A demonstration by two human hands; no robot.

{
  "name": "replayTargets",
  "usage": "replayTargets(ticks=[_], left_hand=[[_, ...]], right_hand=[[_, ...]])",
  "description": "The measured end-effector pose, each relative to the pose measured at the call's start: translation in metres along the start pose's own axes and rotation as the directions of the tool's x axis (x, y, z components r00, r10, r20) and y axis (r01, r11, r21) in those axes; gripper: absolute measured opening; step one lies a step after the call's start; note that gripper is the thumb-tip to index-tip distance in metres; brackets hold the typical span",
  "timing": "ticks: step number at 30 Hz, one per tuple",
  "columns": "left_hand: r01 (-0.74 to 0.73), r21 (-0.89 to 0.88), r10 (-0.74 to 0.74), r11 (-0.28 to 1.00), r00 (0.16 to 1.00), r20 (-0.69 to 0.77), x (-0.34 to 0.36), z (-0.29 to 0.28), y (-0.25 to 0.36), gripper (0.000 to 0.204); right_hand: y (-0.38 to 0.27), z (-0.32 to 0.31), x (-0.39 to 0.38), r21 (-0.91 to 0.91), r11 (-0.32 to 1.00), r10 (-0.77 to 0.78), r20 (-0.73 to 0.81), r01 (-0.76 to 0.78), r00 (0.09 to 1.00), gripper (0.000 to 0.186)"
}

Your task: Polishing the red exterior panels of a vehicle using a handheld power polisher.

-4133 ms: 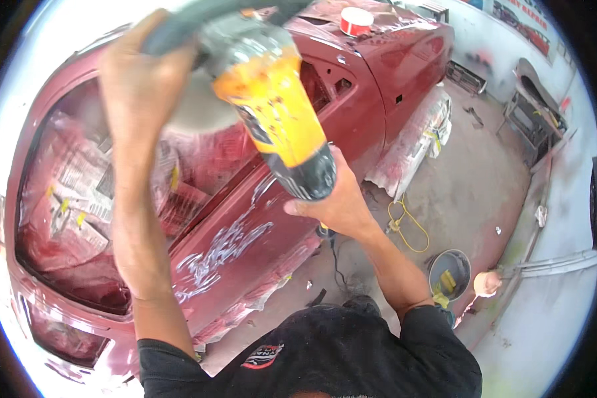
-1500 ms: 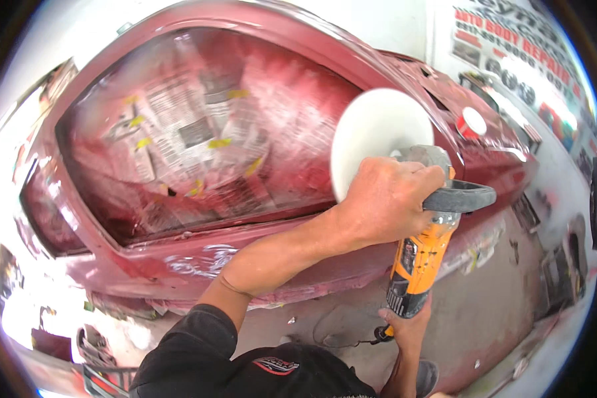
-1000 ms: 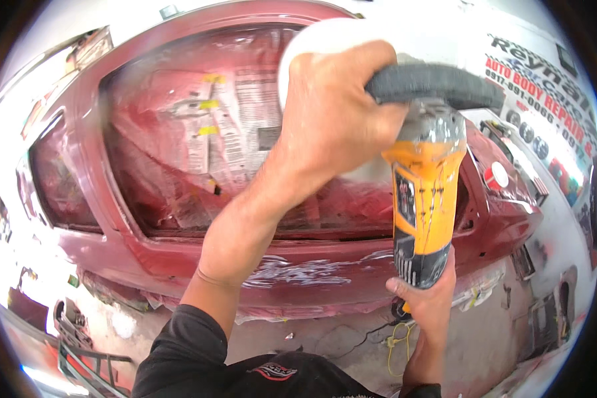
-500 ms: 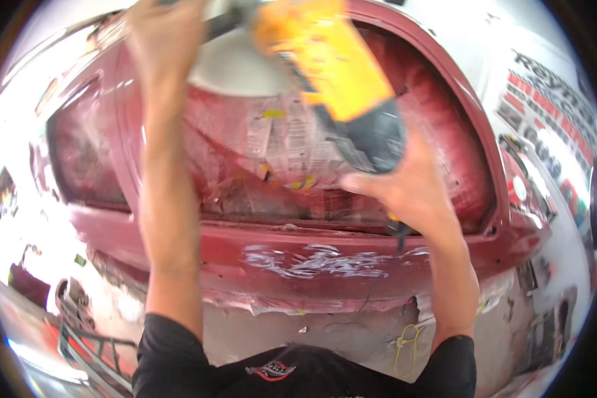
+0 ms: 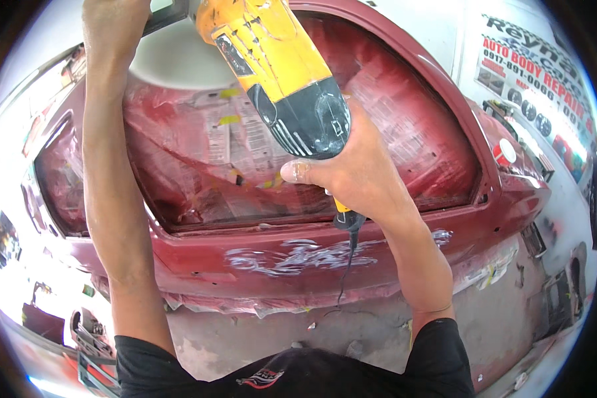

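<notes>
In both hands I carry a yellow and black power polisher [image 5: 272,60], raised in front of a dark red car [image 5: 199,262]. My left hand [image 5: 116,26], partly cut off by the upper edge, is closed at its black side handle [image 5: 168,18]. Around the rear of the tool wraps my right hand [image 5: 361,169], its thumb sticking out to the left. A pale round pad [image 5: 172,63] shows beyond the tool, close to the paper-covered window [image 5: 245,146]. White compound smears [image 5: 298,257] streak the panel below that window, apart from the pad.
The tool's black cord [image 5: 345,278] hangs in front of the panel. Masking sheet [image 5: 225,304] lines the car's lower edge. A white and red container [image 5: 504,151] is at the right, before a wall banner [image 5: 530,73]. A metal frame [image 5: 96,371] stands lower left.
The polisher and both hands have shifted left and slightly up in the picture. The car also appears farther left. Cord and rear handle now show more fully below my right hand.
</notes>
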State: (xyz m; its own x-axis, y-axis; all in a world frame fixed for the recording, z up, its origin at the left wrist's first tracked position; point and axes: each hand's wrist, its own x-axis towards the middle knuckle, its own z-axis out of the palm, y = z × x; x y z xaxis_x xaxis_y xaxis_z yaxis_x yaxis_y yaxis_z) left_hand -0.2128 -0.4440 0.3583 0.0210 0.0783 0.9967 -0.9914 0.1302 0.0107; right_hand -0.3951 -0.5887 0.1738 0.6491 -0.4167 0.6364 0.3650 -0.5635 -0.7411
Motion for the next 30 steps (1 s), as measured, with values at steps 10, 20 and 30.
replayTargets(ticks=[10, 20, 30], left_hand=[[0.110, -0.027, -0.105, 0.994, 0.984, 0.144, -0.026, 0.121, 0.103, 0.009], [0.033, -0.053, -0.016, 0.998, 0.953, 0.303, -0.039, 0.261, 0.170, 0.022], [0.192, -0.047, -0.179, 0.980, 0.961, 0.210, -0.010, 0.277, 0.173, 0.022]], right_hand=[[0.009, -0.135, -0.058, -0.013, 0.991, 0.135, -0.068, -0.136, 0.989, 0.078], [0.004, -0.314, -0.112, 0.040, 0.919, 0.394, -0.125, -0.392, 0.911, 0.075], [0.000, -0.408, -0.046, -0.045, 0.942, 0.331, -0.036, -0.332, 0.943, 0.089]])
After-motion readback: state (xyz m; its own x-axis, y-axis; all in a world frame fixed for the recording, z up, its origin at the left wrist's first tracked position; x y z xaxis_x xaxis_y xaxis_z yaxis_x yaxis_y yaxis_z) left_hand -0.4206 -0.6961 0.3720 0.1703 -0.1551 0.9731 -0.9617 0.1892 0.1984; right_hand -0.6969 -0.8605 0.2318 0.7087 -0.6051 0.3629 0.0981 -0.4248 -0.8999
